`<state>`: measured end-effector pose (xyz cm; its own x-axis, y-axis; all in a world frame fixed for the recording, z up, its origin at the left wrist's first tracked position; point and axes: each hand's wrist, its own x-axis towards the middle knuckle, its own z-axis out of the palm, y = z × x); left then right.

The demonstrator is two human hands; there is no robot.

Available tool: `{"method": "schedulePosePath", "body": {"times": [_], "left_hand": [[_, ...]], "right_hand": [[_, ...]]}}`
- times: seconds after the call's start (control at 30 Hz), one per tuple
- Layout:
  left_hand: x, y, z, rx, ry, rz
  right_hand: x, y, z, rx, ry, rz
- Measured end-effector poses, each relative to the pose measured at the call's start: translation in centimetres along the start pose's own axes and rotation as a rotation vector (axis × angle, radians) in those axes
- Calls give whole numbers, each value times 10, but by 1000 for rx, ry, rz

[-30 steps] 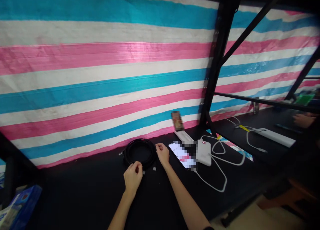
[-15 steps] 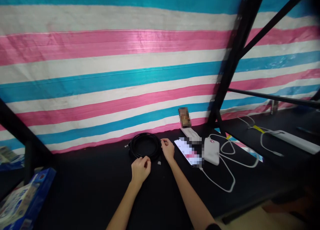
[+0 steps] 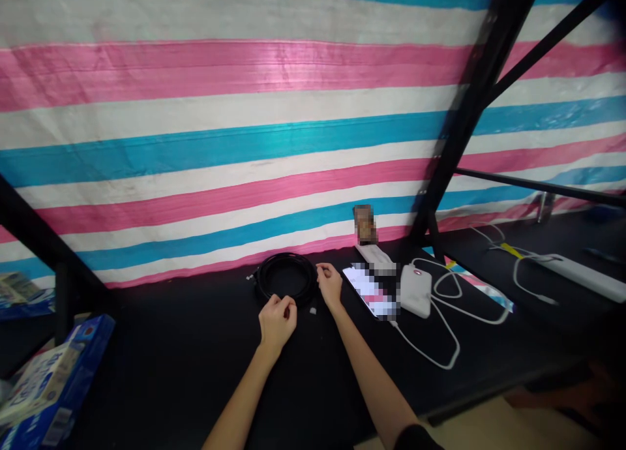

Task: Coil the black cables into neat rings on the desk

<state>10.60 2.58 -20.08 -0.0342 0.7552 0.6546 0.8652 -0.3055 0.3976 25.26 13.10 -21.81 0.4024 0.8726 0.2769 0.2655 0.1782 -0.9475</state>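
A coil of black cable [image 3: 263,275] lies on the black tabletop against the striped sheet. A small pale plug [image 3: 250,278] sticks out at its left. My left hand [image 3: 277,321] is closed at the near edge of the coil, its fingers curled onto the cable. At the right edge, my right hand [image 3: 330,285] has its fingers bent together against the coil; its fingertips are partly hidden. Between the hands, a small whitish piece [image 3: 313,311], perhaps a connector, rests on the table.
Right of my hands are a phone with a lit screen [image 3: 366,289], a white power bank [image 3: 415,291] with white cables, and a white power strip [image 3: 587,277]. Blue boxes [image 3: 88,359] stand at left. Black frame posts [image 3: 454,143] rise on both sides.
The view has tilted and shifted slightly. Both hands stay at the coil in nearly the same pose.
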Motion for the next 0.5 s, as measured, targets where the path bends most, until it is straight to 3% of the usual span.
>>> {"method": "schedulePosePath", "body": {"times": [0.27, 0.5], "left_hand": [[6, -2, -2, -65, 4, 18], [15, -18, -6, -72, -280, 165]], "right_hand": [[-1, 0, -1, 13, 8, -23], [5, 2, -1, 15, 52, -22]]}}
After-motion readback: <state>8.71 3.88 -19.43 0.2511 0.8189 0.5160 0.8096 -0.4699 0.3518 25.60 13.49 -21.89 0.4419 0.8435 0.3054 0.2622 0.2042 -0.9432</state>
